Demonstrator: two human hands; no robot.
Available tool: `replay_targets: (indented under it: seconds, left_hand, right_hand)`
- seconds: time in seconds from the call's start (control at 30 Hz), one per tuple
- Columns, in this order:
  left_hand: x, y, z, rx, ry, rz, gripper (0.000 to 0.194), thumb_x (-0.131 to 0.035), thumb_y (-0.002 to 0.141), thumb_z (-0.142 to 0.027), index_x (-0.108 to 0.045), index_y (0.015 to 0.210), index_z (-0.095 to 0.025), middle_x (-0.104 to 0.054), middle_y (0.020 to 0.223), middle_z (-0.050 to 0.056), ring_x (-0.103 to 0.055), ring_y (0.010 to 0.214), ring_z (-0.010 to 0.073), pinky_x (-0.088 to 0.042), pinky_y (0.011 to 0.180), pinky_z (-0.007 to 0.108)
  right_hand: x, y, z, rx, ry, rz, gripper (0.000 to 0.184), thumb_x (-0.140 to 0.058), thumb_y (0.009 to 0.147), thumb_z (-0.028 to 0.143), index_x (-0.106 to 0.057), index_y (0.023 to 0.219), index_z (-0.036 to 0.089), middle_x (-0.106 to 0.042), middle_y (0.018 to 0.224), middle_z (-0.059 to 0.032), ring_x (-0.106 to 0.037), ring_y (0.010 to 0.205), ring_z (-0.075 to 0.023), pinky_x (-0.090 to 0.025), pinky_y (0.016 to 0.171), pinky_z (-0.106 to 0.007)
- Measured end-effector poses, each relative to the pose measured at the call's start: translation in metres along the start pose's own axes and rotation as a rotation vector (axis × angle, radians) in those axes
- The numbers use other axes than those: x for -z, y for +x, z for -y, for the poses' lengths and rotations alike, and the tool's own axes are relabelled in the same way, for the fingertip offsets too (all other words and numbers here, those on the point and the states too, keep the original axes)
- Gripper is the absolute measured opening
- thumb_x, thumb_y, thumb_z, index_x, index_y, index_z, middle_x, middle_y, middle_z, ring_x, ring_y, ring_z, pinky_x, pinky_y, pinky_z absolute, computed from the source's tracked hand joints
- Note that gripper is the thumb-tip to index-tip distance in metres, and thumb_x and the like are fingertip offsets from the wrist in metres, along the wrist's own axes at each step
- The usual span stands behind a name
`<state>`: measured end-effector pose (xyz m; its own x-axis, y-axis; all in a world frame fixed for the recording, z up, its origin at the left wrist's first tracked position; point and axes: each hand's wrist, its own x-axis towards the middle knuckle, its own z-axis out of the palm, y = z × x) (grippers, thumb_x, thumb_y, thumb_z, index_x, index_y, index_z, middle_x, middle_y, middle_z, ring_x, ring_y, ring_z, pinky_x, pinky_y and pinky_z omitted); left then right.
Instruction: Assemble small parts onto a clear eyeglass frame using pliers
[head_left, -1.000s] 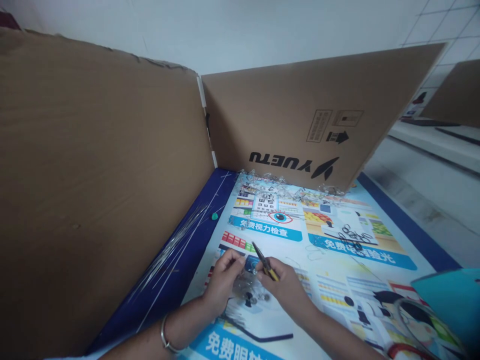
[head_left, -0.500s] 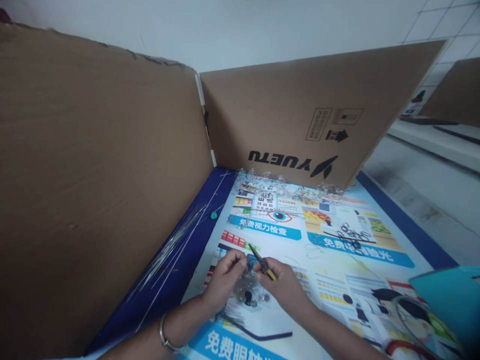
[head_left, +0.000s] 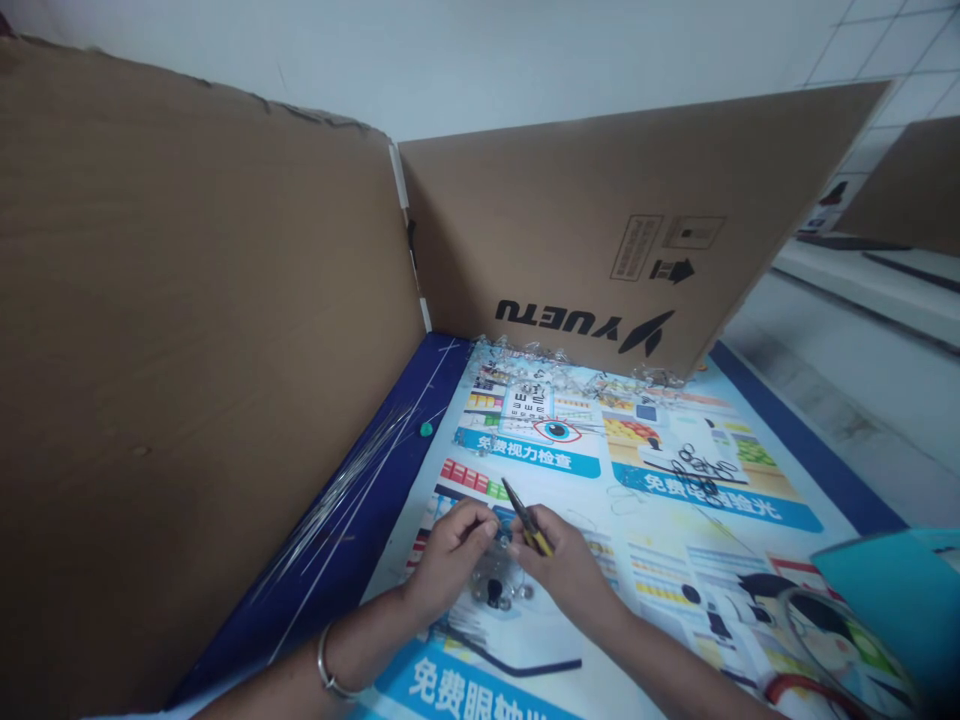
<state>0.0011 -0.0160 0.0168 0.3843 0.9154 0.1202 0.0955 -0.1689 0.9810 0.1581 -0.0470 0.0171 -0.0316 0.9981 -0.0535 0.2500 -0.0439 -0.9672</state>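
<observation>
My right hand [head_left: 559, 555] is closed around a pair of pliers [head_left: 534, 533] with yellow-and-black handles; the dark jaws point up and to the left. Close beside it, my left hand [head_left: 454, 552] is pinched, thumb against fingers. What it pinches is too small to make out. Just below the fingertips of both hands are clear, bead-like pieces [head_left: 501, 575], with a small dark piece [head_left: 494, 592] among them. Whether these hang from my fingers or lie on the printed sheet [head_left: 600, 540] cannot be told.
Cardboard walls [head_left: 225, 300] stand at the left and back. Thin metal wires [head_left: 337, 490] lie along the left edge. Clear pieces [head_left: 555, 365] line the back wall, and black rings [head_left: 701, 470] lie at the right. A turquoise object [head_left: 892, 580] stands at the far right.
The pliers and my right hand have tilted slightly. My left hand keeps its pinch in nearly the same place. The whole view has shifted a little.
</observation>
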Motion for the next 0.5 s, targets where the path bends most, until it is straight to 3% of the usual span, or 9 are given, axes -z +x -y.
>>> replay_targets:
  seconds: [0.27, 0.5]
  left_hand:
    - [-0.0028, 0.0003, 0.0052, 0.146, -0.268, -0.013, 0.02, -0.049, 0.081, -0.035, -0.051, 0.072, -0.017, -0.05, 0.059, -0.003, -0.044, 0.055, 0.0098, -0.035, 0.054, 0.02]
    - [-0.0033, 0.0015, 0.0085, 0.196, -0.364, -0.072, 0.022, -0.049, 0.082, -0.037, -0.048, 0.071, -0.017, -0.049, 0.058, -0.003, -0.044, 0.055, 0.0088, -0.033, 0.053, 0.019]
  right_hand:
    - [-0.001, -0.0006, -0.0015, -0.007, 0.002, 0.008, 0.011, -0.054, 0.067, 0.025, -0.049, 0.075, 0.019, -0.05, 0.066, 0.0034, -0.046, 0.059, -0.0109, -0.038, 0.054, -0.022]
    - [0.0002, -0.002, 0.0012, -0.022, -0.047, -0.023, 0.01, -0.051, 0.068, 0.027, -0.052, 0.073, 0.018, -0.05, 0.062, 0.0034, -0.045, 0.058, -0.0113, -0.036, 0.054, -0.023]
